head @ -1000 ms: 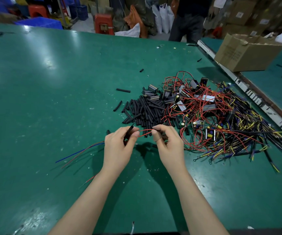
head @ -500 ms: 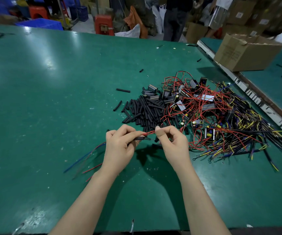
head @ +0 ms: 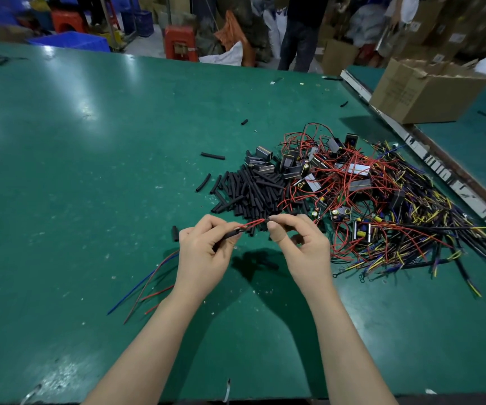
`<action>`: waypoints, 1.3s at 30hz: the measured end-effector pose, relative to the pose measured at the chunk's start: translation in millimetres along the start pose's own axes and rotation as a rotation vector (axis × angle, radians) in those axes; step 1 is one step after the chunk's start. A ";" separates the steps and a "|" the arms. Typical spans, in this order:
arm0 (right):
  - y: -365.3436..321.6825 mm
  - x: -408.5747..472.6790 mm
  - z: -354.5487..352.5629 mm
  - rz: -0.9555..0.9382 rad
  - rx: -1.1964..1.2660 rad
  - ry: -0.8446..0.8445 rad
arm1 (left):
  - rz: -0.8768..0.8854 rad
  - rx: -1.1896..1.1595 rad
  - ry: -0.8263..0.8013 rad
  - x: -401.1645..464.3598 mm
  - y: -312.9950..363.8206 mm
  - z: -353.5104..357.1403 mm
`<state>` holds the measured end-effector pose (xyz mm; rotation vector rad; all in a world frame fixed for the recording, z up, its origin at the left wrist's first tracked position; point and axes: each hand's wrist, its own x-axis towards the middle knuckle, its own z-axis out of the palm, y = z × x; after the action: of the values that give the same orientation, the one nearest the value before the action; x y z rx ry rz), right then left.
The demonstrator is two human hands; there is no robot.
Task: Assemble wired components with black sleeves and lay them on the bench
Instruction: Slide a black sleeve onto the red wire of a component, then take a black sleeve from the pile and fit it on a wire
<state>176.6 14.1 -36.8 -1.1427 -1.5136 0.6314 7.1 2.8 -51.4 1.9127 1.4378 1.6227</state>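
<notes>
We see L hand (head: 203, 247) pinching black sleeve (head: 230, 234) w/ red wires (head: 254, 223) poking out; R hand (head: 303, 244) pinching wire tips, both above green bench (head: 89, 185); sleeve pile (head: 247, 194), wire heap (head: 382, 206) just behind

left hand (head: 203, 252): bare, no glove or rings | right hand (head: 303, 249): same deal, short nails | forearms (head: 160, 340): were bare, sleeveless right down to frame edge

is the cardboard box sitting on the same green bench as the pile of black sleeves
No, the cardboard box sits on a neighbouring bench beyond a divider rail, apart from the pile of black sleeves.
</notes>
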 end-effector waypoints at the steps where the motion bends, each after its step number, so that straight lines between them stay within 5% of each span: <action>1: 0.5 -0.4 1.3 -0.026 -0.009 0.012 | -0.003 -0.003 -0.004 0.2 0.1 0.2; 13: 3.5 -1.1 1.7 0.036 -0.113 -0.059 | 0.007 0.023 0.006 1.0 -1.8 -0.4; 18: 11.1 -11.3 -8.4 -0.130 -0.486 -0.428 | -0.053 0.051 0.046 1.7 -1.2 -2.6; 26: 8.5 25.3 10.7 -0.119 -0.551 -0.583 | -0.149 -0.004 0.143 3.9 9.4 -7.9; 29: 8.7 36.2 13.8 -0.163 -0.569 -0.536 | -0.188 -0.053 0.209 9.4 13.2 -16.2; 35: -11.7 59.5 40.5 -0.323 -0.722 -0.085 | -0.253 -0.155 0.308 21.5 19.2 -28.3; 39: -33.1 56.0 95.8 -0.222 -0.621 -0.393 | -0.321 -0.138 0.418 23.7 14.9 -39.4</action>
<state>77.9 68.8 -10.4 -1.3247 -2.2369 0.2351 -21.5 -0.9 -12.5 1.2363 1.6283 1.9685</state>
